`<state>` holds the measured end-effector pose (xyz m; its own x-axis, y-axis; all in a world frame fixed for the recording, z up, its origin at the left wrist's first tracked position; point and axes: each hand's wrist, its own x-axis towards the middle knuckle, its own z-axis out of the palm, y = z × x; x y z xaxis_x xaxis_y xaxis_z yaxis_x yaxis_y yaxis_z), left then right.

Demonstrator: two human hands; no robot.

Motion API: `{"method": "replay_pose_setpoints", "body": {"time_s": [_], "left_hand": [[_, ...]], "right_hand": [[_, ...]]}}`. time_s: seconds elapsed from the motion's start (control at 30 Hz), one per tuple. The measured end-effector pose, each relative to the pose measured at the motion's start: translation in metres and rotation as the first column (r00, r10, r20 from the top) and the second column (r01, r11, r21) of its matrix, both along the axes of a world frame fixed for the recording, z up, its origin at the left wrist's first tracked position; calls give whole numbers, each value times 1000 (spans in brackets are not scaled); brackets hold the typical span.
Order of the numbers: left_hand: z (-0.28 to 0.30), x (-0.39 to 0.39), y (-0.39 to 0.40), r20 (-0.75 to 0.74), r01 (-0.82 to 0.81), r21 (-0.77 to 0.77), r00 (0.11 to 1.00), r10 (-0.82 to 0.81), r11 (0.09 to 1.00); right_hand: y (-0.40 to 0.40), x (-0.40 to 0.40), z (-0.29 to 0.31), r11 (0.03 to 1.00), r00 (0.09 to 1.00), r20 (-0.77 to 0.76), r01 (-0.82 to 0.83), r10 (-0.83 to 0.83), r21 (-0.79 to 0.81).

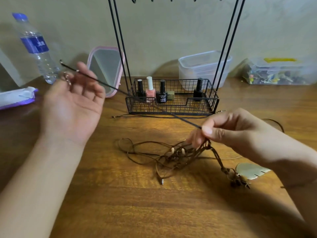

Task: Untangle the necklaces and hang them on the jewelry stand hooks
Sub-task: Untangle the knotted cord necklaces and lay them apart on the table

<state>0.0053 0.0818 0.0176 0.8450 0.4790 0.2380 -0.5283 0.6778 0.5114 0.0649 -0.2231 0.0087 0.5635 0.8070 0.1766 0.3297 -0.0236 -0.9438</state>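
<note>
Lying nearest the viewer on the wooden table [106, 194], a tangle of brown necklaces [173, 156] spreads in loose loops, with pale and dark beads at its middle and a small metal end piece at its near edge. To its right, a flat gold leaf pendant [250, 170] rests on the table beside a cluster of small dark charms. The right hand [231, 133] hovers over the tangle's right side, thumb and forefinger pinched on several brown strands lifted from the heap and on the near end of a black cord [137, 98]. That cord runs taut, up and to the left, to the left hand [73, 103], which is raised palm-up with fingers loosely curled, the cord's far end held at the fingertips and its clasp projecting beyond them. Behind the cord stands the jewelry stand [171, 103], a black wire basket with tall uprights, its hooks just visible at the top edge; four nail polish bottles [161, 94] stand inside. Another thin cord lies along the basket's front. Farther back are a pink-rimmed lid [106, 69], a clear container [202, 67], a water bottle [36, 47] and a wipes packet [15, 97].
</note>
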Motion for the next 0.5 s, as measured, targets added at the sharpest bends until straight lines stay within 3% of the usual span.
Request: {"method": "replay_pose_setpoints", "body": {"time_s": [0.07, 0.17, 0.27, 0.4, 0.47, 0.5], "left_hand": [[-2, 1, 20, 114, 59, -150, 993, -42, 987], [-7, 4, 51, 277, 178, -232, 955, -110, 956], [-17, 4, 74, 316, 230, -342, 941, -119, 911], [-33, 2, 117, 271, 154, -526, 963, -7, 837], [-41, -1, 125, 244, 164, -488, 969, -46, 857], [-39, -3, 118, 207, 149, -374, 976, -74, 915]], "right_hand": [[-2, 2, 0, 997, 998, 61, 21, -17, -68], [-2, 2, 0, 994, 999, 37, 1, 3, -108], [-2, 0, -1, 974, 995, 6, -100, 103, -203], [-5, 3, -1, 949, 993, -19, -113, 112, -293], [-5, 5, -3, 945, 997, 2, -71, 76, -319], [-4, 5, -5, 941, 998, 33, -46, 60, -336]]}}
